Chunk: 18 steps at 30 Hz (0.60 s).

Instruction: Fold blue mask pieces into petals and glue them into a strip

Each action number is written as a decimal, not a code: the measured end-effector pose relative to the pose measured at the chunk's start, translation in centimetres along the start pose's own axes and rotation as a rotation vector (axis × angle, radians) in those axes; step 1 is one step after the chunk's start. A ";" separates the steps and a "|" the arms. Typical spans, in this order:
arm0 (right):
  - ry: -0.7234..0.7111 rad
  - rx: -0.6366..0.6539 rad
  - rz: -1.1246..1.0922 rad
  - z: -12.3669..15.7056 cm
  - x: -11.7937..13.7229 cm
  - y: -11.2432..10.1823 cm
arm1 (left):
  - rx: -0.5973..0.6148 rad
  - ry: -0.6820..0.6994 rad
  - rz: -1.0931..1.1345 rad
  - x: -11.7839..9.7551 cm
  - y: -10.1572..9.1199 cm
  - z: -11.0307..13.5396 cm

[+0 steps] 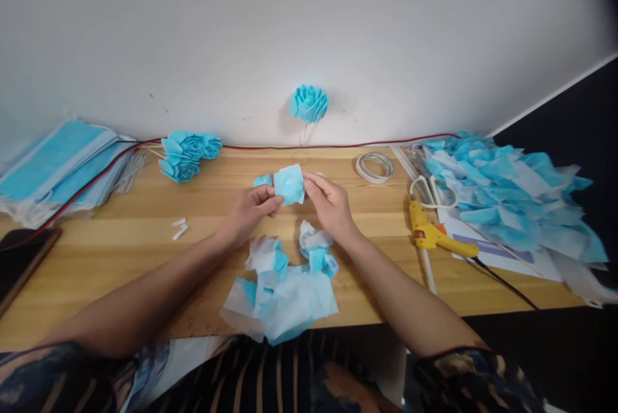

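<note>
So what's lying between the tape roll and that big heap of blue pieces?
White-handled scissors lie there, just above the yellow glue gun, in the head view.

Centre: the fabric square [290, 184] is up between the left hand [251, 207] and the right hand [331, 204], pinched from both sides above the table [120, 252].
Near edge: the scrap pile [284, 291] lies just in front of the hands, spilling over the table's front.
Far left: the mask stack [58, 172] is against the wall, with a flat device [22, 262], perhaps a phone, in front of it.
Left of centre: the folded flowers [186, 154] are by the wall, right of the mask stack. The small strips [179, 228] lie in front of them.
Back: a single flower [309, 103] stands against the wall, behind the hands.
Right of centre: the tape roll [374, 166] is beyond the right hand, the scissors [429, 191] are right of it, and the glue gun [429, 233] is in front of the scissors.
Far right: the heap of cut pieces [506, 194] is behind and right of the glue gun.
</note>
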State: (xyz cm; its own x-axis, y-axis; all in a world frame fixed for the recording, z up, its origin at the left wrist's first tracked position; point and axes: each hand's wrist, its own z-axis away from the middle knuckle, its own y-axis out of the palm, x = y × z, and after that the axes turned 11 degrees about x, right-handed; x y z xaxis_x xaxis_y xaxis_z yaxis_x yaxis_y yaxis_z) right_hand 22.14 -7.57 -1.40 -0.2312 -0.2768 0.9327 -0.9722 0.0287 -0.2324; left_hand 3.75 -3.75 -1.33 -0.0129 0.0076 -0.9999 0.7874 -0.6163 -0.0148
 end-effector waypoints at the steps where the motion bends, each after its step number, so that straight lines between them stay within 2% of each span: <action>1: 0.000 0.014 -0.019 0.0 0.0 0.0 | 0.000 -0.001 0.002 -0.1 0.0 0.0; 4: 0.007 0.034 -0.055 0.0 -0.2 0.0 | -0.007 -0.009 0.004 -0.2 0.0 0.0; 13: 0.053 -0.016 -0.061 -0.3 -1.0 0.2 | -0.002 0.000 -0.011 -0.1 -0.3 -0.1; 18: 0.044 -0.002 -0.071 -0.2 -0.7 0.3 | 0.064 0.046 -0.020 -0.3 -0.4 -0.1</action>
State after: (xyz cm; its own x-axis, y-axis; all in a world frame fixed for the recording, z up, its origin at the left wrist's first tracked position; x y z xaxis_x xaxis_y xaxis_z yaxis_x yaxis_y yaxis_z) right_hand 22.01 -7.18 -2.07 -0.1631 -0.2354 0.9581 -0.9862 0.0125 -0.1648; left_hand 3.52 -3.47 -1.01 0.0013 0.0561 -0.9984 0.7462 -0.6647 -0.0363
